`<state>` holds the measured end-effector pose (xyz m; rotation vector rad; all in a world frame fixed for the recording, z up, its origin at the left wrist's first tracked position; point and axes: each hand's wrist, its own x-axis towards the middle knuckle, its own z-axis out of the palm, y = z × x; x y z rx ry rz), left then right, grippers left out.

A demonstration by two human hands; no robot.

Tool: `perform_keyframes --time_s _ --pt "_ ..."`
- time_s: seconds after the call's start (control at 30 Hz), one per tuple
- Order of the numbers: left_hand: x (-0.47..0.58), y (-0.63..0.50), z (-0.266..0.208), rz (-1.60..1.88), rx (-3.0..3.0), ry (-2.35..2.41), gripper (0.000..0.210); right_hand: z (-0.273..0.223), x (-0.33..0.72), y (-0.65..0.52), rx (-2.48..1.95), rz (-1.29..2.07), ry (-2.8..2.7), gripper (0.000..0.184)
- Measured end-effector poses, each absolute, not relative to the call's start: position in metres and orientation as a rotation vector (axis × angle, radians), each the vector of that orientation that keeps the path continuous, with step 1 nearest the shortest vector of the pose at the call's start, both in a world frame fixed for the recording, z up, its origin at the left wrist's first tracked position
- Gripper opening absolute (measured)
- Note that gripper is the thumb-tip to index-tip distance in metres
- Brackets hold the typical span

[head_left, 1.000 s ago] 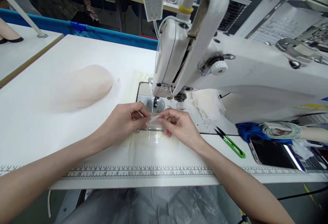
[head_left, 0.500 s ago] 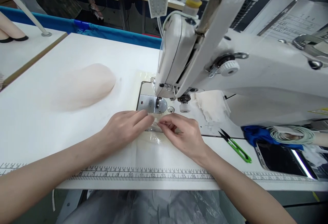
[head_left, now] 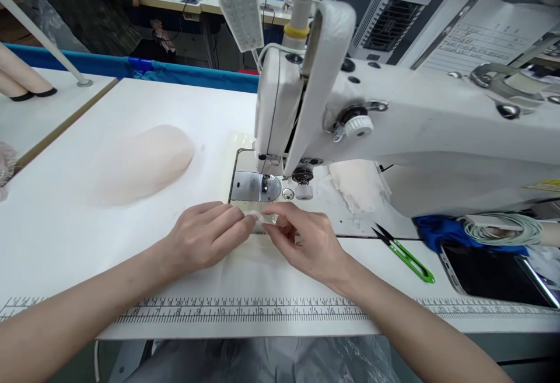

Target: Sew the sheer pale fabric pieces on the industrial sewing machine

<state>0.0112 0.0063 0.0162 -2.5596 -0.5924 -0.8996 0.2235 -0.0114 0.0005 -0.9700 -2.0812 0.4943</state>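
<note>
White and thin, the small scrap (head_left: 258, 217) sits between the two hands, just on the near side of the metal needle plate (head_left: 246, 187), with the presser foot (head_left: 265, 184) beyond it. From where I stand, its longer way seems to run crosswise, from one hand toward the other. The left hand (head_left: 210, 234) looks nearer, its grip pinching the scrap's left end. The right hand (head_left: 310, 244) has thumb and forefinger slightly apart about the other end, and I cannot tell whether they press it. Half a second ago the scrap barely showed; now it stands out pale between the fingers, and the sewing machine (head_left: 415, 114) sits further left in view. Farther out on the surface (head_left: 79, 243), green snips (head_left: 409, 259) lie beyond the right hand, and a beige cloth cup (head_left: 153, 161) rests off to the left.
</note>
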Motion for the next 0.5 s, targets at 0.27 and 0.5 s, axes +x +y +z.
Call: perform_keyframes --time_s 0.27,0.5 --pt "0.0121 0.0052 0.0186 -0.895 -2.567 -0.62 0.015 0.0016 0.2235 -0.0115 -0.958 0.495 -2.085 0.018" --pt "0.012 0.0046 0.0189 -0.895 -2.555 -0.624 0.016 0.0016 0.2229 -0.0105 -0.883 0.46 -2.092 0.02"
